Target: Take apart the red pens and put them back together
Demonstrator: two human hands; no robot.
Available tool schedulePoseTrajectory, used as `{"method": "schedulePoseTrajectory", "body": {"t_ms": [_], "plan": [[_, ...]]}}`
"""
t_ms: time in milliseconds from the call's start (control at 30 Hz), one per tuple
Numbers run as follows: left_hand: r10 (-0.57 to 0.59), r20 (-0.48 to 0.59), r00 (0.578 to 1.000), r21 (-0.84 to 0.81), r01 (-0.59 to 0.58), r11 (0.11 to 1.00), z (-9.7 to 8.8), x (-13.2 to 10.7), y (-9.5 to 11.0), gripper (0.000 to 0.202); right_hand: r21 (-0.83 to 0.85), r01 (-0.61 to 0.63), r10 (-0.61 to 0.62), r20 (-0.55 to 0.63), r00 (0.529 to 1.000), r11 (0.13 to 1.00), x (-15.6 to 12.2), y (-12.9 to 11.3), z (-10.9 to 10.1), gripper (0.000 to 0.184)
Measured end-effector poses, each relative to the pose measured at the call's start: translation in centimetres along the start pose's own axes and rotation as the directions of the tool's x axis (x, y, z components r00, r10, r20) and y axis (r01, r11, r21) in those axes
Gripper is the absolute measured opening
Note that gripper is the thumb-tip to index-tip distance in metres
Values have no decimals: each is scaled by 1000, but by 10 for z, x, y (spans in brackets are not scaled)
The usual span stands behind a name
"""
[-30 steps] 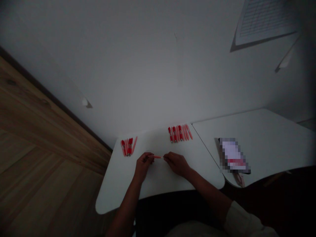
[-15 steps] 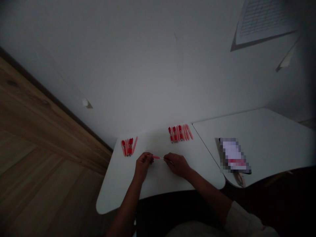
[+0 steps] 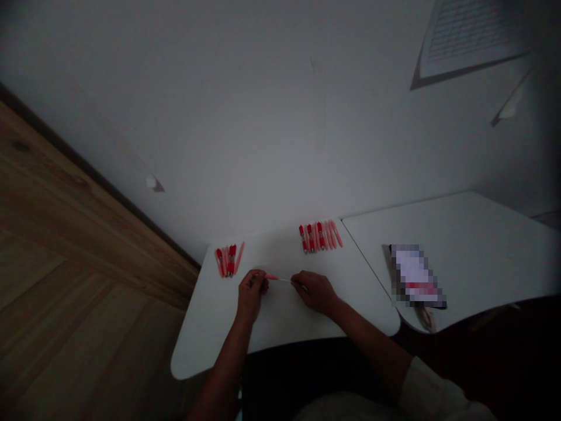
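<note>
Well, the pink pen point(image 3: 278, 278) lies crosswise between the hands, its long axis running side to side: the left hand point(image 3: 252, 295) pinches its pink end, the right hand point(image 3: 315, 292) its pale tip, over the white table point(image 3: 205, 345).

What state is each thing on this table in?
left hand, closed on the pen's pink end
right hand, pinching the pen's thin pale end
pink pen, held between both hands
left pen cluster, lying side by side on the white table
right pen cluster, lying side by side
blurred flat item, unreadable
</note>
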State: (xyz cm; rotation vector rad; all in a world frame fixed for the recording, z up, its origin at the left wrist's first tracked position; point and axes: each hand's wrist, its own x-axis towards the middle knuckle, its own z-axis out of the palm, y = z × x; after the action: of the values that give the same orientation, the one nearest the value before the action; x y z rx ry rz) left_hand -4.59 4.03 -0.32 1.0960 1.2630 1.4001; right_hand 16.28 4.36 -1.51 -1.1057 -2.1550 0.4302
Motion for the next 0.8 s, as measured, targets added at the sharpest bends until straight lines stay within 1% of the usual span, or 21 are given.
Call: {"method": "schedulePoseTrajectory", "body": {"t_ms": [67,333,567,700,767,800], "plan": [[-11,1,1000,-56,11,998,0,0,-1,24,-8,-1,1,-1,1000,1000,0,0,0,21],[-30,-28,999,-119,27,993,1,2,0,28,-2,-4,4,-5,1000,1000,0,-1,0,22],[-22,-71,997,-138,12,990,0,1,0,28,14,1,-1,-12,1000,1000,-1,0,-1,21],[-27,-77,997,-126,17,992,-1,1,0,28,20,2,-1,-11,1000,1000,-1,0,-1,22],[-11,-111,994,-116,-2,993,-2,2,-1,28,19,-5,6,-9,1000,1000,0,0,0,22],[13,-160,987,-92,-28,995,-3,3,-2,28,17,-10,10,-9,1000,1000,0,0,0,22]]}}
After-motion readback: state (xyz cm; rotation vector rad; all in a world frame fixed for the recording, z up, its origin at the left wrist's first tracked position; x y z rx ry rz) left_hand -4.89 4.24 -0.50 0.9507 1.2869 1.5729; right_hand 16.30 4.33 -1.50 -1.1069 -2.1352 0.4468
